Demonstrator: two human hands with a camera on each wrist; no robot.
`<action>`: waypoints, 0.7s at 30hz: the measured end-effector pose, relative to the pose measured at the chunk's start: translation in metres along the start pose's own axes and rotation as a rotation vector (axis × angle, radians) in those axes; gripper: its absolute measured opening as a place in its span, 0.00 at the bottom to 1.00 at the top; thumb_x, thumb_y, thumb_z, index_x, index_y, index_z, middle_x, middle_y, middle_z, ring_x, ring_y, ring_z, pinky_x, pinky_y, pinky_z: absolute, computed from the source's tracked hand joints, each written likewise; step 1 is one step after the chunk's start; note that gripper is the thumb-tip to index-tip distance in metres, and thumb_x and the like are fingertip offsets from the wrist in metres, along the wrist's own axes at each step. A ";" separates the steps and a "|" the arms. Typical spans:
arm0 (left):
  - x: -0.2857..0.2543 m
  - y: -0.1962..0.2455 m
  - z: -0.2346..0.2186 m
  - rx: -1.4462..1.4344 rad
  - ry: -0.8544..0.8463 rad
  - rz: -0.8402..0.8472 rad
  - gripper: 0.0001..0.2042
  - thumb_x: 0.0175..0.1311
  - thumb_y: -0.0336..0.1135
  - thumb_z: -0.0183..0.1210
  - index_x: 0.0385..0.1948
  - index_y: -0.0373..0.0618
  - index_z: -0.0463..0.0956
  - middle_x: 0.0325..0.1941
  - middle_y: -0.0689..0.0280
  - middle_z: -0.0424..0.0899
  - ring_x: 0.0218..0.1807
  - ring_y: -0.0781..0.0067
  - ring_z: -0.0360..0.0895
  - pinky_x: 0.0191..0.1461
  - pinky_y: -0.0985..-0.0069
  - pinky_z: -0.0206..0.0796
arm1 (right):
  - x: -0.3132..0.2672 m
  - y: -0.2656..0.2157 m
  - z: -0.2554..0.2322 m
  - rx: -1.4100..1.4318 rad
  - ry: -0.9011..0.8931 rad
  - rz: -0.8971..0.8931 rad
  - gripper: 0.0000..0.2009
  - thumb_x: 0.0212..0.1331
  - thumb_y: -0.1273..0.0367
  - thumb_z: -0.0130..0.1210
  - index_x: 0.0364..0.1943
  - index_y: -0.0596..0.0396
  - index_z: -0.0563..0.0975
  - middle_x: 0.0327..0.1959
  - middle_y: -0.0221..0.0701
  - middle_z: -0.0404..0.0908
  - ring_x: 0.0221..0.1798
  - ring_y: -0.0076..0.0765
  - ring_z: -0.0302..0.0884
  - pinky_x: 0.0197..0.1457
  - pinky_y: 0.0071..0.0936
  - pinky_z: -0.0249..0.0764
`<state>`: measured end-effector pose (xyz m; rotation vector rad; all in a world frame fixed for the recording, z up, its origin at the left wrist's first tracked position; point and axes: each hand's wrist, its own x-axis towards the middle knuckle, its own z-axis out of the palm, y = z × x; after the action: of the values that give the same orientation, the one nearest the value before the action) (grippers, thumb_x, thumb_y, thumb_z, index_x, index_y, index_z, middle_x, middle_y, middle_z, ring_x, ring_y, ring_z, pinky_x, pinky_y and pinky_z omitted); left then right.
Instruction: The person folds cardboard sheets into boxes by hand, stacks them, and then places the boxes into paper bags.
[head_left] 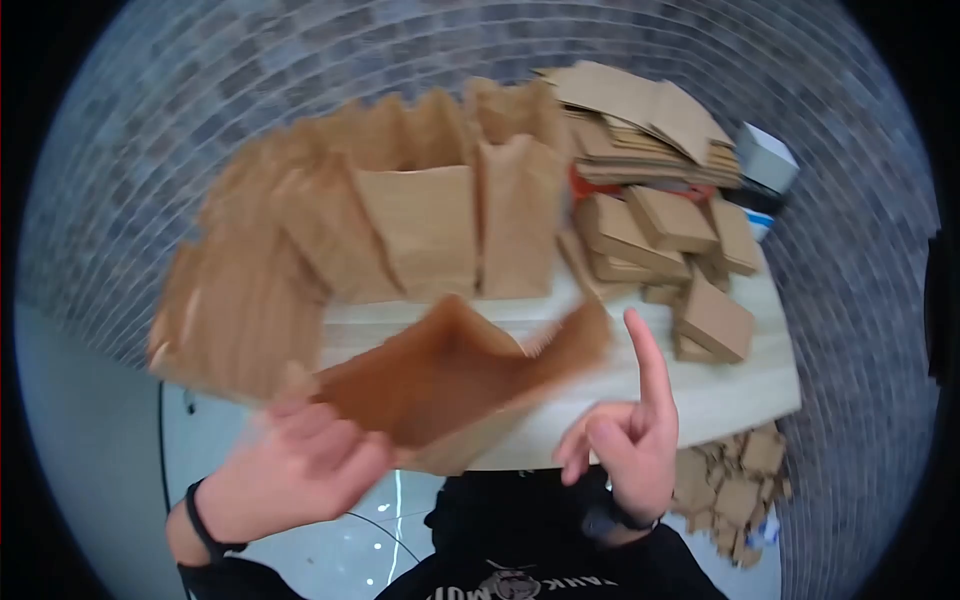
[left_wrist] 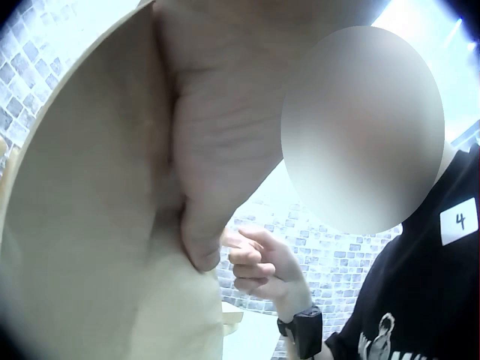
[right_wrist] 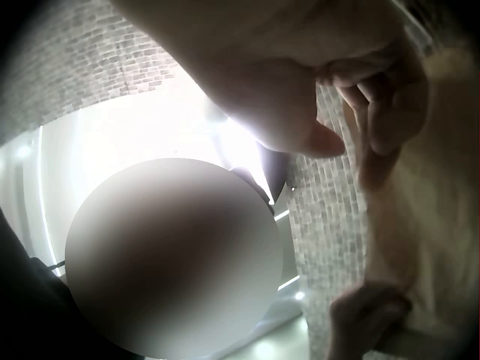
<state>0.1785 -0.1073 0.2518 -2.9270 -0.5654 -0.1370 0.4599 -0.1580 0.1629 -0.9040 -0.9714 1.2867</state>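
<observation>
A brown paper bag (head_left: 430, 385) is held up over the near side of the table, its mouth spread and its inside showing. My left hand (head_left: 315, 460) grips the left edge of its rim, fingers curled over the paper. In the left wrist view the thumb lies against the pale bag wall (left_wrist: 82, 217). My right hand (head_left: 640, 445) is raised just right of the bag, index finger straight and the other fingers loosely bent, with nothing in it. The right wrist view has the right hand (right_wrist: 300, 90) beside the bag (right_wrist: 439, 202).
Several standing paper bags (head_left: 425, 230) line the back and left of the table (head_left: 770, 370). Small cardboard boxes (head_left: 670, 220) are piled at the right, with flat cardboard sheets (head_left: 640, 100) stacked behind them. More cardboard pieces (head_left: 735, 490) lie below the table's right end.
</observation>
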 end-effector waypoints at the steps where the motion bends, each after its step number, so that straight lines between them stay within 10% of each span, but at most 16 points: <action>1: -0.005 -0.002 0.003 0.044 0.029 -0.057 0.11 0.47 0.34 0.67 0.22 0.45 0.71 0.15 0.72 0.61 0.18 0.74 0.64 0.20 0.74 0.54 | 0.004 0.001 -0.015 -0.111 0.069 -0.019 0.38 0.62 0.80 0.48 0.76 0.55 0.44 0.27 0.38 0.82 0.25 0.28 0.80 0.31 0.22 0.76; 4: -0.021 -0.009 0.009 0.095 0.109 -0.109 0.13 0.44 0.35 0.69 0.20 0.45 0.71 0.14 0.72 0.58 0.16 0.74 0.59 0.19 0.74 0.49 | 0.022 0.016 -0.132 -0.702 0.345 -0.141 0.29 0.58 0.75 0.59 0.66 0.58 0.67 0.33 0.38 0.83 0.35 0.34 0.82 0.42 0.26 0.77; 7: -0.031 -0.014 0.017 0.134 0.159 -0.135 0.15 0.43 0.36 0.72 0.20 0.45 0.71 0.14 0.72 0.56 0.15 0.73 0.57 0.19 0.74 0.45 | 0.042 0.005 -0.238 -1.361 0.359 -0.280 0.35 0.52 0.70 0.65 0.67 0.57 0.65 0.50 0.47 0.79 0.52 0.48 0.78 0.55 0.37 0.73; 9: -0.029 -0.015 0.022 0.164 0.235 -0.125 0.14 0.40 0.35 0.71 0.20 0.44 0.72 0.13 0.71 0.55 0.16 0.73 0.57 0.20 0.74 0.46 | 0.050 0.009 -0.291 -1.782 0.174 -0.050 0.41 0.46 0.65 0.70 0.68 0.55 0.63 0.64 0.52 0.67 0.67 0.57 0.63 0.65 0.45 0.63; 15: -0.026 -0.013 0.015 0.097 0.189 -0.105 0.10 0.38 0.30 0.64 0.24 0.45 0.74 0.17 0.71 0.57 0.20 0.73 0.62 0.23 0.76 0.52 | 0.052 0.000 -0.292 -1.751 0.133 0.222 0.49 0.33 0.64 0.73 0.68 0.54 0.62 0.60 0.51 0.67 0.66 0.59 0.62 0.73 0.45 0.56; 21: -0.034 -0.006 0.011 0.063 0.202 -0.114 0.06 0.49 0.30 0.63 0.28 0.47 0.76 0.17 0.72 0.59 0.21 0.75 0.64 0.25 0.78 0.56 | 0.029 -0.011 -0.294 -1.405 0.174 0.012 0.49 0.32 0.70 0.69 0.69 0.55 0.60 0.58 0.43 0.65 0.62 0.46 0.66 0.65 0.39 0.68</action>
<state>0.1450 -0.1120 0.2380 -2.7765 -0.6892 -0.4160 0.7409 -0.1311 0.0737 -2.0068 -1.7192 0.3391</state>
